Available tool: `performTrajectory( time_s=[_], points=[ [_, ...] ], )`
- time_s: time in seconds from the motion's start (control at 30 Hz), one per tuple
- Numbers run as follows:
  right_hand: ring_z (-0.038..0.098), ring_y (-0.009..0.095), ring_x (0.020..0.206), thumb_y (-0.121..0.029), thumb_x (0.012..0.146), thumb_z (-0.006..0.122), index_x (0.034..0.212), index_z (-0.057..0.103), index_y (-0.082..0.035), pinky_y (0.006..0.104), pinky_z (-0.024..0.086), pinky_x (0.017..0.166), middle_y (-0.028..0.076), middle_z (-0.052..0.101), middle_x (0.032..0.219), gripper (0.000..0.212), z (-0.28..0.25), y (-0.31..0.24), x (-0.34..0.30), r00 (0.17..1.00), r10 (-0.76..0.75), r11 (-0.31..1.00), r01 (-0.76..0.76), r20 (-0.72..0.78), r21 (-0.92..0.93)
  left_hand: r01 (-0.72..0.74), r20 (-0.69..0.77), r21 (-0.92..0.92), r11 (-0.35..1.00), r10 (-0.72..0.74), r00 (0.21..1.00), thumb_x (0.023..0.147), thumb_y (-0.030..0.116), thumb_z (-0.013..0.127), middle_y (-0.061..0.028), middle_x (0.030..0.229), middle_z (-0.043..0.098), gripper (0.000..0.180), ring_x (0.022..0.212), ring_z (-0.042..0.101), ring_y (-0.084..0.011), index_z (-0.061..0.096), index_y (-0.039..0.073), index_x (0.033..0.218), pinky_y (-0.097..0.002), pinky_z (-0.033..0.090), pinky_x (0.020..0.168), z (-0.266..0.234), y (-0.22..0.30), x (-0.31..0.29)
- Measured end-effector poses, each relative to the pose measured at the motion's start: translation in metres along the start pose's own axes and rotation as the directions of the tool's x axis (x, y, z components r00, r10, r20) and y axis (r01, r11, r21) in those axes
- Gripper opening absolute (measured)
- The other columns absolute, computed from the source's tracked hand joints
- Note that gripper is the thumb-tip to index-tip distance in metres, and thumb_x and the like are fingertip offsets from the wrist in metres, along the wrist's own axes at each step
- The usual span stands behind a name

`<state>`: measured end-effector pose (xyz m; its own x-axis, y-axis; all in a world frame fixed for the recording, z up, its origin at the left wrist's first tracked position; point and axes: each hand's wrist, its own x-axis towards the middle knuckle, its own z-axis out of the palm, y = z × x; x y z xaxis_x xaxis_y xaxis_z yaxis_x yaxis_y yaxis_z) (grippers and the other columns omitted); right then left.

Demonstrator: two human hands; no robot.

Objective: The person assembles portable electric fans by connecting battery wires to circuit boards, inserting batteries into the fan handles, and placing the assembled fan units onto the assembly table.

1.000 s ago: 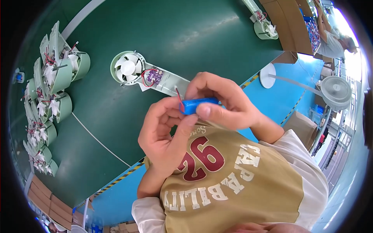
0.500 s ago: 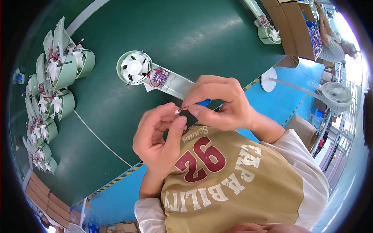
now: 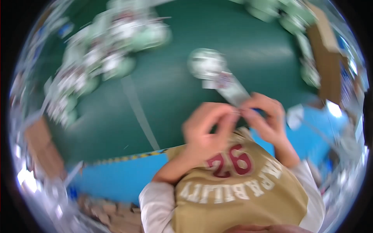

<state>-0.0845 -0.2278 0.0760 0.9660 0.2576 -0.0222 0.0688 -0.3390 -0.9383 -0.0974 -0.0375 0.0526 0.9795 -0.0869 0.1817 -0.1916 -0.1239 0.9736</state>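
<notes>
Both hands meet at the fingertips above the table's near edge, blurred by motion. My left hand is closed in a pinch, and what lies between its fingertips is hidden. Closed as well, my right hand holds a small blue part, only a patch of which shows; half a second ago a red wire with a white connector ran from it. Just beyond the hands lies a pale green fan unit: its round white fan points away from me, and a purple circuit board sits on its long arm.
Several similar fan units crowd the left side of the green table. More fan units stand at the far right beside a cardboard box. Yellow-black tape marks the near edge, above a blue floor.
The view has swung, so the table and fan units appear shifted. My left fingers have closed into a pinch against the right fingertips; the white connector and red wire no longer show.
</notes>
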Motion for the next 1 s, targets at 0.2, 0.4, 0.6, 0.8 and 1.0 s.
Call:
performTrajectory(
  time_s=[0.2,0.4,0.6,0.8,1.0],
  points=[
    [0.05,0.009,0.074,-0.015,0.09,0.069,0.096,0.059,0.0,0.0213,0.04,0.066,0.003,0.055,0.089,0.019,0.016,0.019,-0.028,0.981,0.103,0.941,-0.042,-0.165,0.337,-0.028,-0.142,-0.419,0.908,-0.036,0.989,0.088,-0.004,0.07,-0.0071,0.097,0.062,0.01,0.07,0.059,-0.0083,0.069,0.0,0.097,-0.0218,0.046,0.057,0.029,-0.008,-0.014],
    [0.053,0.012,0.073,-0.014,0.092,0.069,0.094,0.064,0.003,0.0228,0.041,0.063,0.008,0.059,0.088,0.018,0.009,0.032,-0.016,0.979,-0.075,0.936,0.135,-0.191,0.324,-0.084,-0.233,-0.451,0.889,-0.027,0.972,0.088,-0.003,0.071,-0.0066,0.099,0.062,0.012,0.071,0.06,-0.0082,0.07,0.0,0.1,-0.0221,0.048,0.059,0.041,-0.01,-0.018],
    [0.055,0.017,0.065,-0.016,0.082,0.079,0.081,0.068,-0.001,0.03,0.042,0.058,0.006,0.061,0.072,0.018,-0.001,0.029,-0.01,0.951,-0.231,0.969,0.243,-0.206,0.034,-0.311,-0.144,-0.09,0.946,0.296,0.944,0.079,0.009,0.084,-0.0095,0.103,0.066,0.021,0.08,0.065,-0.0213,0.073,0.006,0.098,-0.0321,0.052,0.066,0.02,-0.024,0.002],
    [0.061,0.015,0.064,0.0,0.074,0.076,0.08,0.072,-0.001,0.0277,0.047,0.058,0.006,0.07,0.077,0.007,-0.026,0.037,0.029,0.966,-0.254,0.956,0.242,-0.053,-0.166,-0.422,0.04,0.618,0.663,0.509,0.86,0.087,0.026,0.077,-0.0201,0.127,0.062,0.051,0.113,0.058,-0.0371,0.059,-0.002,0.126,-0.0461,0.042,0.099,-0.027,-0.047,0.066],
    [0.061,0.019,0.063,-0.001,0.075,0.075,0.082,0.073,-0.005,0.0295,0.048,0.057,0.005,0.068,0.074,0.009,-0.034,0.05,0.045,0.934,-0.334,0.881,0.356,0.122,-0.312,-0.455,0.152,0.413,0.789,0.433,0.889,0.095,0.017,0.065,-0.0187,0.127,0.061,0.038,0.112,0.058,-0.0369,0.057,-0.002,0.127,-0.0426,0.047,0.096,0.0,-0.085,0.093]
  ],
)
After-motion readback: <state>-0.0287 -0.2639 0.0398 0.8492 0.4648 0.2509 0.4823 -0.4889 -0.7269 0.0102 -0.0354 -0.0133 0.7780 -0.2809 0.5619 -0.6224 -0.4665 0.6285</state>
